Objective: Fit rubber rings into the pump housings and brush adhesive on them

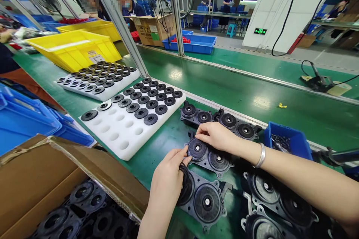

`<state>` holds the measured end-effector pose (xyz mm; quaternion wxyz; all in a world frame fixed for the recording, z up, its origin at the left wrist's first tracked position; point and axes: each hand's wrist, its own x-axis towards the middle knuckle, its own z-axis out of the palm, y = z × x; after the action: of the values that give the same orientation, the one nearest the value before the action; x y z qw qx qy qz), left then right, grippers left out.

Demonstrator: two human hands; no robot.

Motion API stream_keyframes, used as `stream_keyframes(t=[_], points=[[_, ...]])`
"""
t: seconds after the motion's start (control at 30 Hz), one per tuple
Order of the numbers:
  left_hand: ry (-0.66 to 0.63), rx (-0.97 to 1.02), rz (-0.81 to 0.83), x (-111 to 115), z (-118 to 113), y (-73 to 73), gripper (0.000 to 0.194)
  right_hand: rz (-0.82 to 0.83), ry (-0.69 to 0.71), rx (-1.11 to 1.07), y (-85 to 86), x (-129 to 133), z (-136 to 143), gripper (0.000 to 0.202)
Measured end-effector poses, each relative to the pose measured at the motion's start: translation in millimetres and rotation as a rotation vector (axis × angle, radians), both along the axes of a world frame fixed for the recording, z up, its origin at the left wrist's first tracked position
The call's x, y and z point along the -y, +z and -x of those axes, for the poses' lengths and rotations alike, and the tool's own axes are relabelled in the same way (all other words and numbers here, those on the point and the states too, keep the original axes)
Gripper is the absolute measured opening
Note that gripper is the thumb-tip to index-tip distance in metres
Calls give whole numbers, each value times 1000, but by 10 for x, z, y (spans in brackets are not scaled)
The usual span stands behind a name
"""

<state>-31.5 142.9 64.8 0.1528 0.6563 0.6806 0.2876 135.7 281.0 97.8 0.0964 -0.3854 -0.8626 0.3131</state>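
Left hand [168, 173], right hand [217, 136], grips pinching a disc [195, 153], more discs [141, 113] in tray [113, 143], housings [81, 192] in carton [28, 164], bits [280, 142] in bin [295, 148] by tabletop's [158, 140] far edge

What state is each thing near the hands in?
Black disc: flat on middle housing
Left hand: fingertips at disc's left edge
Right hand: fingertips at disc's far edge
Near foam tray: partly filled with discs
Far foam tray: bearing discs
Cardboard box: open, housings inside
Small blue bin: open

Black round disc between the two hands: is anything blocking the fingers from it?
Nothing visible does: the left hand and right hand both reach the edge of the black round disc, with nothing seen in between.
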Motion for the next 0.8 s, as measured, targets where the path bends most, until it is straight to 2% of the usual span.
stream_keyframes(t=[0.33, 0.5, 0.8], points=[[-41, -37, -26, -4, 17, -38, 37, -54, 198, -25, -78, -47, -94, 31], [-51, -88, -13, -4, 20, -41, 40, -143, 301, 81, -68, -41, -108, 33], [-44, -69, 2, -8, 19, -37, 39, -145, 258, 84, -32, 18, -177, 34]])
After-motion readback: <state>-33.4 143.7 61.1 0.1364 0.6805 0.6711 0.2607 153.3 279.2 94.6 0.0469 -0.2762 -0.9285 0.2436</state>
